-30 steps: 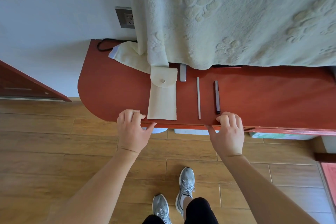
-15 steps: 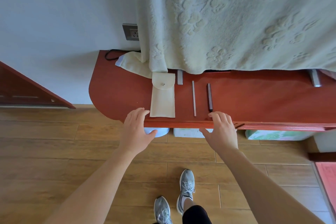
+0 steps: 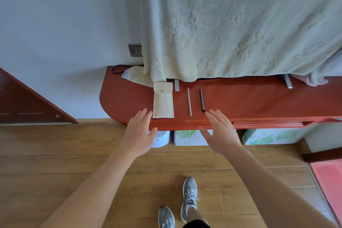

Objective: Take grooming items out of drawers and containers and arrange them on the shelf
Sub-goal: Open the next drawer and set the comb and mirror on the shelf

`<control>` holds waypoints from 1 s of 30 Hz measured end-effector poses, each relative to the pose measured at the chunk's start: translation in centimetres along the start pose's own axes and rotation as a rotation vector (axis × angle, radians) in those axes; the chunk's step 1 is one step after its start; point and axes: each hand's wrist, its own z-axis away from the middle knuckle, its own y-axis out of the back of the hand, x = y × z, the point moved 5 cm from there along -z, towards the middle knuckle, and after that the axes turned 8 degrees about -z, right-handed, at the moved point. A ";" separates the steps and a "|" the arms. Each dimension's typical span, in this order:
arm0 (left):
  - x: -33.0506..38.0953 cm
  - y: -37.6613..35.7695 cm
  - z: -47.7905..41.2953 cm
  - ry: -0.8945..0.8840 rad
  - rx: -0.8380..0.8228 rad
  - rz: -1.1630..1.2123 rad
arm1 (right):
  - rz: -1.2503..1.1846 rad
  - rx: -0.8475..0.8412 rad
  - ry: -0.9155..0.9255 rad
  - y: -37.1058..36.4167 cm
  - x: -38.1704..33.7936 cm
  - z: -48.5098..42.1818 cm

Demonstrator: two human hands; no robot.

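Fingers (image 3: 142,118) of the left hand (image 3: 139,133) lie straight and slightly spread, holding nothing. Their tips reach over the front edge of the red shelf (image 3: 259,102), just left of the near corner of the cream pouch (image 3: 163,102). The right hand (image 3: 221,133) is likewise flat and empty, its fingers (image 3: 216,118) extended over the shelf edge well to the right of the pouch (whether either hand touches the wood cannot be told).

The pouch lies flat with its snap flap closed at the far end. To its right lies a pale slim stick (image 3: 189,102), parallel to it. Farther right is a dark slim stick (image 3: 202,100), whose near end sits just beyond the right fingertips. Behind the pouch a pale embossed blanket (image 3: 240,24) hangs down, its hem meeting the pouch's flap.
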 end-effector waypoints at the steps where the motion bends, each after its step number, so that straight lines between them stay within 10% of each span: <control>1: 0.3 0.5 0.5 -0.003 0.000 0.000 | 0.004 -0.006 -0.002 0.5 -0.4 0.5; 30: 17.2 9.0 12.2 -0.039 -0.010 -0.029 | -0.002 -0.023 0.111 14.1 0.8 14.7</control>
